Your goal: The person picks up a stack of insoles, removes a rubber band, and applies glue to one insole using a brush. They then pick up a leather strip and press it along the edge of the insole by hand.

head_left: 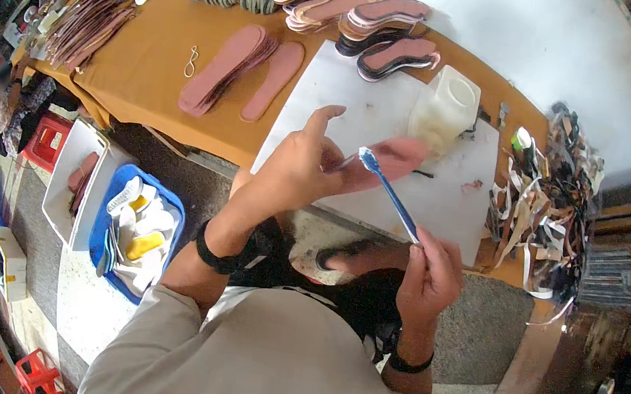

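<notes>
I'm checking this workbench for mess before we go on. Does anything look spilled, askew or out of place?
The pile of strap offcuts at the table's right end is tangled and hangs over the edge. A small reddish smear marks the white board. The insole stacks look orderly.

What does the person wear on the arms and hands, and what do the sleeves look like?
Both hands are bare, without gloves. The left hand has a black band at its wrist; the right hand has a thinner black band. Beige sleeves are pushed up toward the elbows.
</notes>
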